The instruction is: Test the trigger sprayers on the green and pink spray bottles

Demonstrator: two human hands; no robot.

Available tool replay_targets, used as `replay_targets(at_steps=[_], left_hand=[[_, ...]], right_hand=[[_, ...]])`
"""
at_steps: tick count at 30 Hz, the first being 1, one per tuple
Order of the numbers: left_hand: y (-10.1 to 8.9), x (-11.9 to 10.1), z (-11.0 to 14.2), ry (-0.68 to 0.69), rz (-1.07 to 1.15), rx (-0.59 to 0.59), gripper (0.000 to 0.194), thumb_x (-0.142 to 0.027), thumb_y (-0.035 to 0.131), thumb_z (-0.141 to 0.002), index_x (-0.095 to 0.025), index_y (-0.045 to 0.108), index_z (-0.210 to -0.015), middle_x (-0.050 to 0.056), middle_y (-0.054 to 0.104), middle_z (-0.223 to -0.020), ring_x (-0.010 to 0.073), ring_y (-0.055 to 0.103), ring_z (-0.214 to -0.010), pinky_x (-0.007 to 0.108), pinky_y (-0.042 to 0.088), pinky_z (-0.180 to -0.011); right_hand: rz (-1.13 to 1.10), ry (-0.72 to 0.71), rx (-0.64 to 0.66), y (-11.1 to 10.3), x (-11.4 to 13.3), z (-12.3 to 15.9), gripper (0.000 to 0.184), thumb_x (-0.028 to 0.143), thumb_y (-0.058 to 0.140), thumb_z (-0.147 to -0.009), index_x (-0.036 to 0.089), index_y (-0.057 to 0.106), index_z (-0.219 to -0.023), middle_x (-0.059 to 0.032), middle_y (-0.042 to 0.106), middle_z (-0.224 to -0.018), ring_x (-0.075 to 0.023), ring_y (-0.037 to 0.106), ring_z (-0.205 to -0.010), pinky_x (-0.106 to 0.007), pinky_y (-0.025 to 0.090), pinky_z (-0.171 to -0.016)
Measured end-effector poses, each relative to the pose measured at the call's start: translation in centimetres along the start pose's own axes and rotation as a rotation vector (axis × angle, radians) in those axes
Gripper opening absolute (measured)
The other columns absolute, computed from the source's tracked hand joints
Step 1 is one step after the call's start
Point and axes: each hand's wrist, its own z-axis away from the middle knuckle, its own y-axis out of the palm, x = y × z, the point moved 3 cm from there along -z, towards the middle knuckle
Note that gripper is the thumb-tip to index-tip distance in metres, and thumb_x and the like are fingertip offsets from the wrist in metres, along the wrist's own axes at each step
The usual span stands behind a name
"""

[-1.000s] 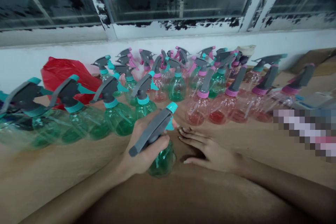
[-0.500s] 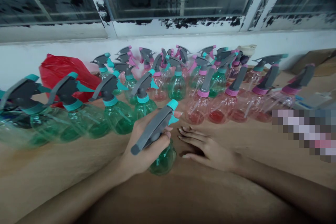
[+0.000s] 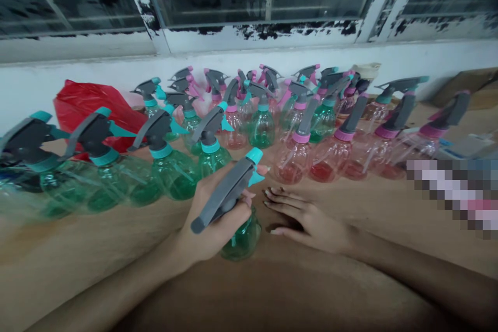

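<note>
No clear hand movement since the earlier frame — the left hand point(image 3: 210, 238) grips the green spray bottle point(image 3: 241, 243) near its neck, long axis near upright, well short of the worktop's point(image 3: 369, 212) far edge — the right hand point(image 3: 313, 223) flat, fingers extended, just rightward.

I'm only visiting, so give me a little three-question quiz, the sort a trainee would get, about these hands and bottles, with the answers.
1. Which hand grips the spray bottle?
2. True or false: the red plastic bag is further left in the picture than the held bottle.
3. The held bottle's nozzle tip is: a) pink, b) turquoise, c) yellow?

Key: 1. The left hand. 2. True. 3. b.
</note>
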Motion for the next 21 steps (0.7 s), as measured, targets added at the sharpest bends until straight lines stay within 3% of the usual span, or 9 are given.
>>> replay_targets(at_steps=[7, 11, 16, 21], left_hand=[[0.01, -0.14, 0.00, 0.034, 0.019, 0.038, 0.039, -0.010, 0.048, -0.072, -0.028, 0.056, -0.105, -0.001, 0.062, -0.091, 0.0164, 0.061, -0.075, 0.031, 0.050, -0.073], [-0.13, -0.39, -0.09, 0.053, 0.011, 0.041, 0.034, -0.011, 0.048, -0.073, -0.027, 0.057, -0.101, -0.001, 0.058, -0.083, 0.0164, 0.060, -0.074, 0.031, 0.049, -0.071], [-0.33, -0.53, -0.30, 0.062, -0.043, 0.067, 0.026, -0.017, 0.048, -0.072, -0.026, 0.055, -0.096, -0.002, 0.056, -0.071, 0.0153, 0.050, -0.054, 0.030, 0.044, -0.053], [-0.47, -0.94, -0.58, 0.077, -0.083, 0.048, 0.013, -0.018, 0.047, -0.070, -0.025, 0.052, -0.079, -0.002, 0.052, -0.068, 0.0166, 0.050, -0.059, 0.030, 0.046, -0.059]], right_hand=[[0.006, -0.003, -0.001, 0.03, -0.05, -0.06, 0.058, 0.047, 0.047, -0.087, 0.021, 0.034, -0.137, -0.0069, 0.039, -0.141, -0.0210, 0.031, -0.132, -0.044, 0.029, -0.108], [0.003, -0.007, -0.009, 0.14, -0.08, 0.05, 0.059, 0.047, 0.048, -0.087, 0.022, 0.032, -0.138, -0.0065, 0.039, -0.141, -0.0215, 0.032, -0.131, -0.045, 0.030, -0.108], [-0.007, -0.007, -0.008, 0.04, 0.01, 0.04, 0.058, 0.045, 0.049, -0.087, 0.023, 0.032, -0.138, -0.0059, 0.040, -0.140, -0.0220, 0.033, -0.131, -0.045, 0.031, -0.107], [0.011, -0.010, -0.005, 0.21, -0.16, 0.04, 0.058, 0.046, 0.048, -0.087, 0.023, 0.032, -0.138, -0.0057, 0.039, -0.141, -0.0213, 0.031, -0.132, -0.045, 0.030, -0.108]])
